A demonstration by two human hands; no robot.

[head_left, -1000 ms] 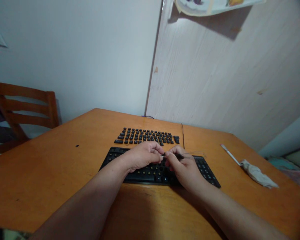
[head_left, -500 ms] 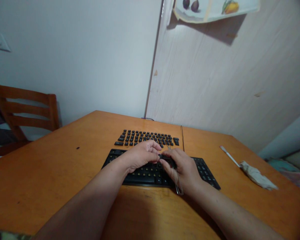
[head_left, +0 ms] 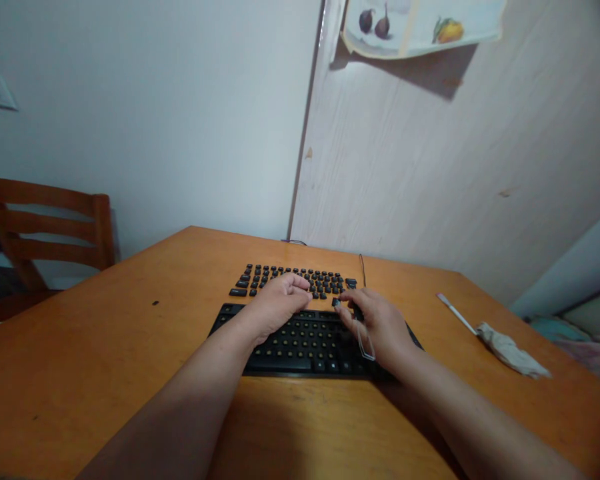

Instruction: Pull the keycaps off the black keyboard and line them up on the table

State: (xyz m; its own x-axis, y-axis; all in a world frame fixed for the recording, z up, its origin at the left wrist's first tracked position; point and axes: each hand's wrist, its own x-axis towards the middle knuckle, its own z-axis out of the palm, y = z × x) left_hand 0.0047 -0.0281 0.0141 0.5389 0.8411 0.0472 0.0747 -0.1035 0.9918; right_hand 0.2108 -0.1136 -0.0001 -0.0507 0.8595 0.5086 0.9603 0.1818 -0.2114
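A black keyboard [head_left: 290, 365] lies under both hands, its middle stripped to small pale key posts while the bottom row still carries keys. My right hand [head_left: 380, 327], over its right part, pinches a black keycap [head_left: 335, 302] at the fingertips. In the same hand sits a keycap puller [head_left: 366, 348] with thin wire loops sticking out below the palm. My left hand [head_left: 283, 303] is over the keyboard's upper edge, fingers curled toward the thumb; whether anything small is between them is hidden. Loose black keycaps [head_left: 255, 283] lie in rows just beyond the keyboard.
On the wooden table [head_left: 130, 347], a thin white-handled brush [head_left: 457, 312] lies at the right beside a crumpled pale cloth [head_left: 513, 350]. One small dark piece [head_left: 155, 303] rests at the left. A black cable [head_left: 363, 270] runs behind the keycaps. A chair [head_left: 50, 220] stands at left.
My hands were together over the keyboard's middle; now they are apart. The right hand has moved toward the loose keycaps, with a keycap showing at its fingertips. The view has tilted slightly up.
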